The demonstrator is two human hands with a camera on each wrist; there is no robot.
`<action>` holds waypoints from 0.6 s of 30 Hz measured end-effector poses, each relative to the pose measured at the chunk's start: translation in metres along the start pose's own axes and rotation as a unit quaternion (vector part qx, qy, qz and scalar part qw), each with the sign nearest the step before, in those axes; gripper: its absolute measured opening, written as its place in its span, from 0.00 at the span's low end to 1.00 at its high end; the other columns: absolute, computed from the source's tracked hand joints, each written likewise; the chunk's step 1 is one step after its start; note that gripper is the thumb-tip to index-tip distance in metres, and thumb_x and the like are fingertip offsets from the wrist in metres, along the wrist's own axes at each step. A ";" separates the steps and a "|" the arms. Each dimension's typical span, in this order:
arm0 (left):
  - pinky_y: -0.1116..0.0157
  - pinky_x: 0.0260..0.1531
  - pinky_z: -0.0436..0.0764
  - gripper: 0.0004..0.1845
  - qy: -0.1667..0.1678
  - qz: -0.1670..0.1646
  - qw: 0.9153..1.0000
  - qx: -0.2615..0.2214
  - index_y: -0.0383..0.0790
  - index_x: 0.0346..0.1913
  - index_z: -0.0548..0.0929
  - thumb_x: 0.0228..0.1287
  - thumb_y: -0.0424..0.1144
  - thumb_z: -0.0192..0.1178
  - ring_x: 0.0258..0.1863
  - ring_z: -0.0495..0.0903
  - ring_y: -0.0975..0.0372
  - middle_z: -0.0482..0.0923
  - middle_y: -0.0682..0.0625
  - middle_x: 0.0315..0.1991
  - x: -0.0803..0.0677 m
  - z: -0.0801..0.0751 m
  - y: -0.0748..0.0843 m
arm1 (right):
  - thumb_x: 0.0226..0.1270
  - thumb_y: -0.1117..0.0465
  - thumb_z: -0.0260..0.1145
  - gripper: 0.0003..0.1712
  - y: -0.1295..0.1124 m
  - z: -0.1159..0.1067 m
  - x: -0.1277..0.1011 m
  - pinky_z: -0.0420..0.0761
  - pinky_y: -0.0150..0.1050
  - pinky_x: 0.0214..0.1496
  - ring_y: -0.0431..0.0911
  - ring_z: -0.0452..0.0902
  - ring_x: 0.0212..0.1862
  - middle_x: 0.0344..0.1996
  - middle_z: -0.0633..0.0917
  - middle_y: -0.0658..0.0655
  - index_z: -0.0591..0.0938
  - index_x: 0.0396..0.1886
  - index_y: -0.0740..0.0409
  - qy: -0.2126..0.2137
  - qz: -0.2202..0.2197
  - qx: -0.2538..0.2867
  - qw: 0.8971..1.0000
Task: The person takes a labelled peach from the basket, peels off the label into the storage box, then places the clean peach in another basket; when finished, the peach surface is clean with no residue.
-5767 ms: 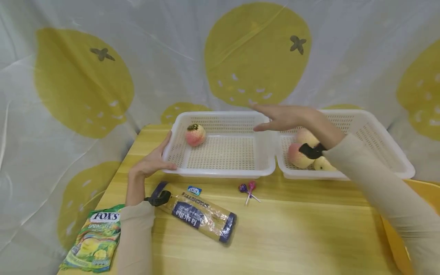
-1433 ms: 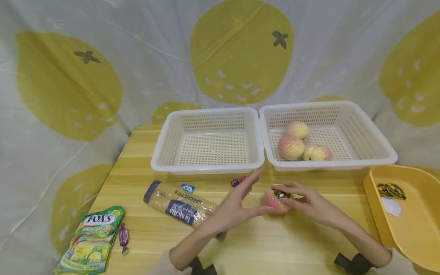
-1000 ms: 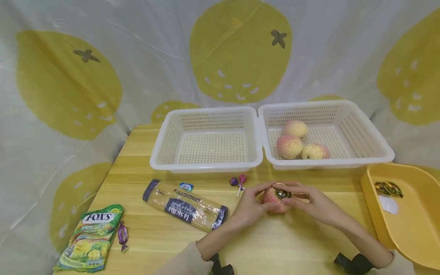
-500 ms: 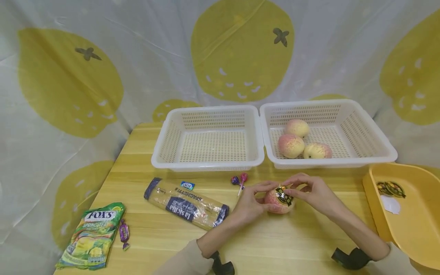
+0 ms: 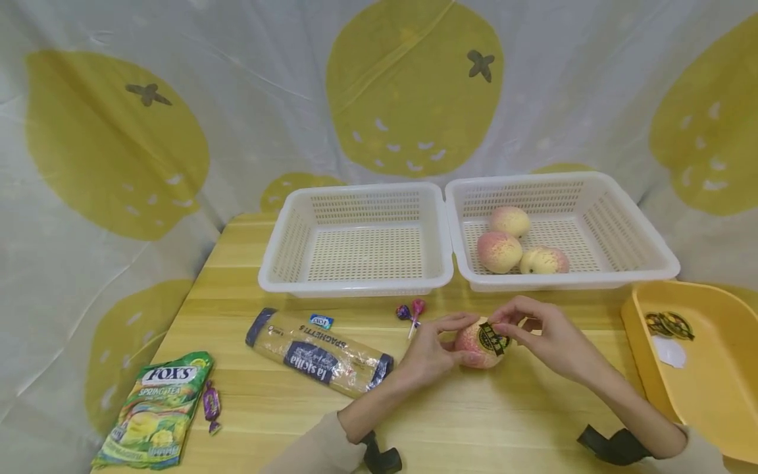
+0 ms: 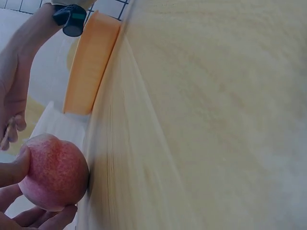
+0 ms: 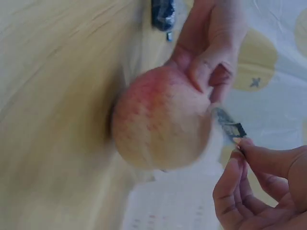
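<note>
A pink and yellow peach [image 5: 469, 338] sits on the wooden table, steadied by my left hand [image 5: 426, 353]. In the left wrist view the left thumb and fingers grip the peach [image 6: 55, 172] from both sides. On its upper right side is a black and gold sticker [image 5: 490, 339]. My right hand [image 5: 547, 336] pinches the sticker's edge between thumb and index finger. In the right wrist view, part of the sticker [image 7: 230, 125] stands away from the peach's skin, while its inner end meets the fruit.
Behind are a white basket [image 5: 355, 288] and another white basket [image 5: 568, 283] holding three peaches [image 5: 499, 252]. A yellow bin [image 5: 654, 368] with stickers [image 5: 669, 325] stands at right. Spaghetti [image 5: 320, 355], lollipops [image 5: 417, 307], a blue-wrapped candy [image 5: 321, 321], a purple-wrapped candy [image 5: 211, 403] and a Fox's bag [image 5: 155, 415] lie leftward.
The peach has come from the left basket to the table. My left hand has closed in on it. The right fingers have taken the sticker's edge and drawn it slightly right, away from the skin.
</note>
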State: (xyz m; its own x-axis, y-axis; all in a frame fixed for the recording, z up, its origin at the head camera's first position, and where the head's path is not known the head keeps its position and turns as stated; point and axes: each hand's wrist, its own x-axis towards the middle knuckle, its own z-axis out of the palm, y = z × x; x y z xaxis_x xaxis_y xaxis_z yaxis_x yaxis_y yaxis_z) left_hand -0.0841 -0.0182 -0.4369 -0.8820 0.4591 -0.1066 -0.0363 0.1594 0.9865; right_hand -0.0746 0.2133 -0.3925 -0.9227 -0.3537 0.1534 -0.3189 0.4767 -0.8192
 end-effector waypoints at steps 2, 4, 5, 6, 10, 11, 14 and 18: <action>0.66 0.59 0.83 0.34 0.002 -0.005 1.000 -0.004 0.38 0.67 0.81 0.55 0.20 0.72 0.74 0.71 0.46 0.70 0.39 0.75 0.001 0.000 0.000 | 0.71 0.69 0.67 0.10 -0.004 -0.014 -0.005 0.84 0.32 0.35 0.35 0.84 0.36 0.38 0.89 0.43 0.86 0.47 0.53 0.008 -0.012 0.007 1.000; 0.65 0.59 0.83 0.33 0.003 -0.006 1.000 -0.009 0.38 0.66 0.81 0.55 0.20 0.71 0.74 0.71 0.46 0.71 0.39 0.74 0.001 0.000 0.000 | 0.71 0.72 0.66 0.13 -0.005 -0.034 -0.013 0.84 0.32 0.34 0.36 0.85 0.37 0.42 0.89 0.42 0.86 0.51 0.57 0.015 -0.019 0.010 1.000; 0.65 0.59 0.83 0.33 0.003 -0.007 1.000 -0.011 0.38 0.66 0.81 0.55 0.19 0.71 0.74 0.71 0.46 0.71 0.39 0.74 0.001 0.001 -0.001 | 0.71 0.73 0.66 0.14 -0.004 -0.045 -0.017 0.84 0.32 0.34 0.36 0.85 0.37 0.43 0.89 0.42 0.86 0.53 0.59 0.020 -0.016 0.009 1.000; 0.64 0.60 0.83 0.33 0.003 -0.008 1.000 -0.015 0.38 0.66 0.82 0.55 0.19 0.71 0.74 0.71 0.46 0.72 0.39 0.74 0.001 0.001 -0.001 | 0.71 0.74 0.65 0.15 -0.003 -0.058 -0.022 0.83 0.31 0.34 0.36 0.85 0.37 0.44 0.89 0.42 0.86 0.54 0.60 0.023 -0.008 0.004 1.000; 0.62 0.60 0.83 0.32 0.002 -0.003 1.000 -0.019 0.37 0.65 0.82 0.55 0.18 0.71 0.73 0.71 0.45 0.72 0.38 0.73 0.002 0.001 0.000 | 0.74 0.69 0.65 0.15 0.016 -0.112 -0.045 0.80 0.31 0.32 0.36 0.83 0.37 0.41 0.88 0.39 0.86 0.57 0.58 0.036 0.080 -0.034 0.996; 0.62 0.60 0.83 0.32 0.002 -0.002 1.000 -0.020 0.36 0.65 0.82 0.55 0.18 0.71 0.73 0.71 0.44 0.72 0.38 0.73 0.002 0.001 0.000 | 0.75 0.68 0.64 0.16 0.025 -0.125 -0.050 0.79 0.30 0.33 0.36 0.82 0.37 0.42 0.89 0.38 0.86 0.58 0.57 0.035 0.098 -0.039 0.994; 0.62 0.59 0.83 0.32 0.003 -0.001 1.000 -0.015 0.36 0.65 0.82 0.55 0.19 0.71 0.73 0.71 0.44 0.72 0.38 0.73 0.001 0.000 0.002 | 0.76 0.68 0.63 0.15 0.054 -0.160 -0.064 0.79 0.31 0.31 0.31 0.81 0.38 0.42 0.88 0.29 0.87 0.57 0.55 0.022 0.146 -0.055 0.987; 0.62 0.59 0.83 0.32 0.002 -0.001 1.000 -0.010 0.36 0.65 0.82 0.55 0.19 0.71 0.73 0.71 0.44 0.72 0.39 0.73 0.001 0.000 0.002 | 0.74 0.70 0.64 0.14 0.095 -0.190 -0.078 0.82 0.33 0.31 0.24 0.81 0.40 0.42 0.86 0.23 0.91 0.48 0.50 -0.029 0.180 -0.075 0.980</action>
State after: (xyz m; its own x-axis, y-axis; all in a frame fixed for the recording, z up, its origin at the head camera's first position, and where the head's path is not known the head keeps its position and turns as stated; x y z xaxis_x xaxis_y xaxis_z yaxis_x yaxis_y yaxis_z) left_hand -0.0852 -0.0173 -0.4348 -0.8835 0.4559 -0.1081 -0.0469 0.1435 0.9885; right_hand -0.0741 0.4391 -0.3774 -0.9689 -0.1838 -0.1657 -0.0070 0.6899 -0.7239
